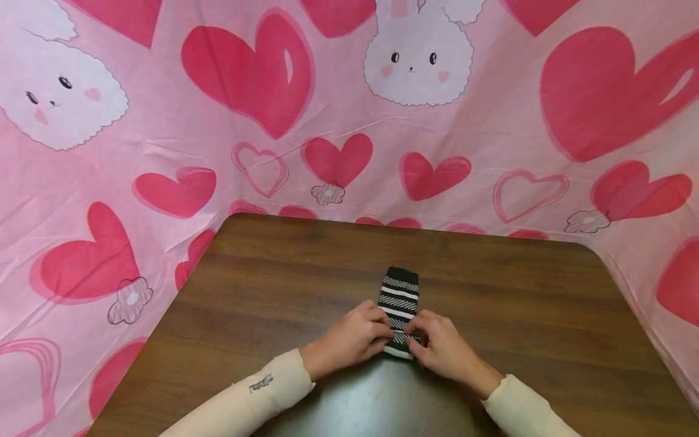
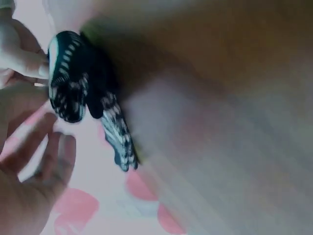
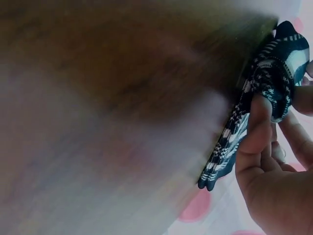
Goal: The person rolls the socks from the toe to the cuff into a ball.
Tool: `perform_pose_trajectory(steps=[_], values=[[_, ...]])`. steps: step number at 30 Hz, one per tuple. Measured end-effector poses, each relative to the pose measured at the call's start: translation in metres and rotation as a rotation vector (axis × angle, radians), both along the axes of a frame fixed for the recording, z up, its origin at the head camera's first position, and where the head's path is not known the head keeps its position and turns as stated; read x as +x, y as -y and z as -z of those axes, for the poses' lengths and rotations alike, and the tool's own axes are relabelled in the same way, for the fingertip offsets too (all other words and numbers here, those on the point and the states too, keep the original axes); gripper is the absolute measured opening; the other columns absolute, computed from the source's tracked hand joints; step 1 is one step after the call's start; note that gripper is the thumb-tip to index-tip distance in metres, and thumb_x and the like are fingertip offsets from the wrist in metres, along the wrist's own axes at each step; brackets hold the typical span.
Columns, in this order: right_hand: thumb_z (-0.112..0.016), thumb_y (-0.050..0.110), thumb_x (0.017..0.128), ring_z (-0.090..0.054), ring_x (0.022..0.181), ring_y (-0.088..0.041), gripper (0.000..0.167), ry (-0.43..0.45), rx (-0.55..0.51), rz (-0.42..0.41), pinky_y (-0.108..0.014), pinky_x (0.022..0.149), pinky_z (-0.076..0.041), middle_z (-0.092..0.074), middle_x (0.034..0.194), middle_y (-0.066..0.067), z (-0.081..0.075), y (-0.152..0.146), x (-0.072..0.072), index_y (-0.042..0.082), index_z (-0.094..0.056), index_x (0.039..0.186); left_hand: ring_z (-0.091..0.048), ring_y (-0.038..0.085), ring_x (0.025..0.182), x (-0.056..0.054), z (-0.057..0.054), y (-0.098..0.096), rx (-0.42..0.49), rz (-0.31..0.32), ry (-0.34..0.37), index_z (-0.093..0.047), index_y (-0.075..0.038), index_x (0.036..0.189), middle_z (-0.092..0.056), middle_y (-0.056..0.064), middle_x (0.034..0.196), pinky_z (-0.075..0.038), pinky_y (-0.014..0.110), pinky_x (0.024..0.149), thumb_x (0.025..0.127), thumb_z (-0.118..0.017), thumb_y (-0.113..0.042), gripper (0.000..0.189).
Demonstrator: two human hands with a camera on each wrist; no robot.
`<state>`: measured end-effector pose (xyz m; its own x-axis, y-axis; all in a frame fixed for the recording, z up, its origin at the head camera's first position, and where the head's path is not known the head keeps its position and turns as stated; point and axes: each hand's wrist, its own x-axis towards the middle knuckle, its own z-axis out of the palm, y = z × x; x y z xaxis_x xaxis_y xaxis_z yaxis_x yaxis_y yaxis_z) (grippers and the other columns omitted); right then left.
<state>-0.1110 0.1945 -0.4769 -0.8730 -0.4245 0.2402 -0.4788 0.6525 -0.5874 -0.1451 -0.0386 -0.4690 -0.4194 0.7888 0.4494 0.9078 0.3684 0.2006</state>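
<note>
A black-and-white striped sock point(image 1: 400, 297) lies lengthwise on the wooden table, its black end pointing away. Its near end is bunched into a thick fold, seen end-on as a roll point(image 2: 68, 78) in the left wrist view. My left hand point(image 1: 357, 334) holds the left side of this fold with bent fingers. On the other side, my right hand point(image 1: 445, 346) pinches the fold between thumb and fingers point(image 3: 259, 127). The flat part shows layered edges point(image 3: 212, 171); whether this is one sock or two stacked, I cannot tell.
The brown wooden table point(image 1: 273, 285) has rounded far corners. Behind it and at its sides hangs a pink cloth point(image 1: 349, 115) printed with hearts and rabbits. Cream sleeves point(image 1: 273, 382) cover both forearms.
</note>
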Motion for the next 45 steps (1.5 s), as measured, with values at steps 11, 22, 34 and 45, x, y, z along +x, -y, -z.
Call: perform_pose_trajectory(steps=[11,22,34,45], values=[[-0.081,0.018,0.080,-0.057,0.093,-0.016,0.021,-0.505,0.232,-0.332,-0.037,0.078,-0.049,-0.061,0.105,0.003,0.000,-0.010,0.004,0.016,-0.072,0.098,-0.055,0.012,0.092,-0.003,-0.001,0.002,-0.226,0.120,-0.225,-0.075,-0.019,0.091,-0.063,-0.007,0.095,-0.050,0.021,0.079,0.090,-0.072,-0.018,0.003],[-0.083,0.018,0.079,-0.060,0.096,-0.015,0.025,-0.543,0.290,-0.411,-0.035,0.080,-0.051,-0.065,0.108,0.002,0.008,-0.016,0.003,0.017,-0.073,0.102,-0.056,0.012,0.097,-0.007,0.000,0.006,-0.404,0.136,-0.389,-0.074,-0.019,0.103,-0.066,-0.007,0.105,-0.052,0.022,0.069,0.088,-0.074,-0.044,0.029],[-0.088,0.033,0.077,-0.054,0.083,-0.008,0.033,-0.445,0.172,-0.255,-0.032,0.070,-0.050,-0.058,0.098,0.008,0.008,-0.007,0.010,0.016,-0.065,0.095,-0.058,0.009,0.079,-0.003,0.009,-0.001,-0.156,0.093,-0.161,-0.066,-0.015,0.088,-0.062,-0.005,0.085,-0.050,0.024,0.072,0.081,-0.076,-0.018,0.012],[-0.085,0.015,0.078,-0.060,0.079,-0.005,0.028,-0.251,0.008,-0.125,-0.028,0.067,-0.054,-0.064,0.093,0.009,0.003,-0.004,0.012,0.017,-0.064,0.096,-0.053,-0.005,0.071,-0.008,0.005,-0.001,0.046,-0.025,0.403,-0.074,-0.015,0.096,-0.071,-0.011,0.087,-0.042,0.011,0.065,0.078,-0.077,-0.013,0.019]])
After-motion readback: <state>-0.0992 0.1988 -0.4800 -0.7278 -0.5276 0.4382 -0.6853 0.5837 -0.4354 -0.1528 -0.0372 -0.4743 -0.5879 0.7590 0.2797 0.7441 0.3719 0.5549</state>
